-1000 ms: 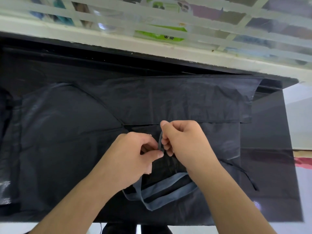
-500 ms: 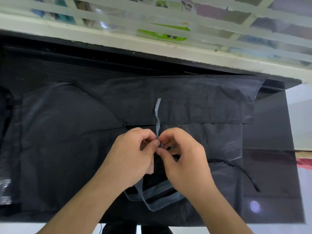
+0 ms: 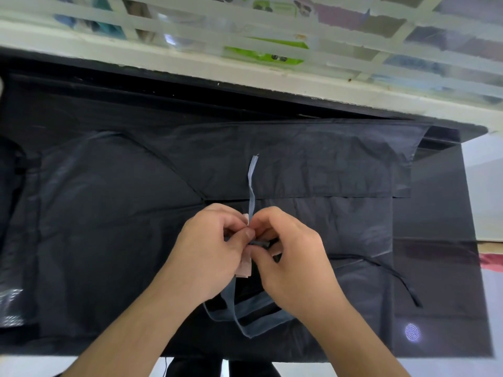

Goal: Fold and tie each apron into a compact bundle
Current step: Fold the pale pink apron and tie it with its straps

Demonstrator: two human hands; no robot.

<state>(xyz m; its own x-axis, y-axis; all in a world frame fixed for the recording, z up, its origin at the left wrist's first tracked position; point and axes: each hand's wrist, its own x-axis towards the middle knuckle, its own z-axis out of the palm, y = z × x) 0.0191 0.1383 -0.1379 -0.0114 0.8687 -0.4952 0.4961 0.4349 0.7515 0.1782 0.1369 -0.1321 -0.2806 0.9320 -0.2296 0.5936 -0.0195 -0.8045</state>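
Note:
A dark apron (image 3: 313, 164) lies spread flat across the black table (image 3: 435, 227). Over its middle, my left hand (image 3: 209, 251) and my right hand (image 3: 288, 251) meet fingertip to fingertip. Both pinch a thin grey-blue tie strap (image 3: 251, 183) whose free end stands up and away from me over the cloth. A small dark rolled piece sits between my right fingers. Below my hands, grey-blue strap loops (image 3: 250, 317) lie on the apron near the front edge. A thin dark tie (image 3: 392, 273) trails off to the right.
More dark fabric (image 3: 81, 227) covers the left half of the table. A white sill and slatted window (image 3: 272, 36) run along the far side. The table's right edge (image 3: 473, 240) borders a pale floor with a red item.
The strap end that was hidden in my right fist now sticks up free above my hands. My right hand dropped lower and both hands closed in on the strap at one spot.

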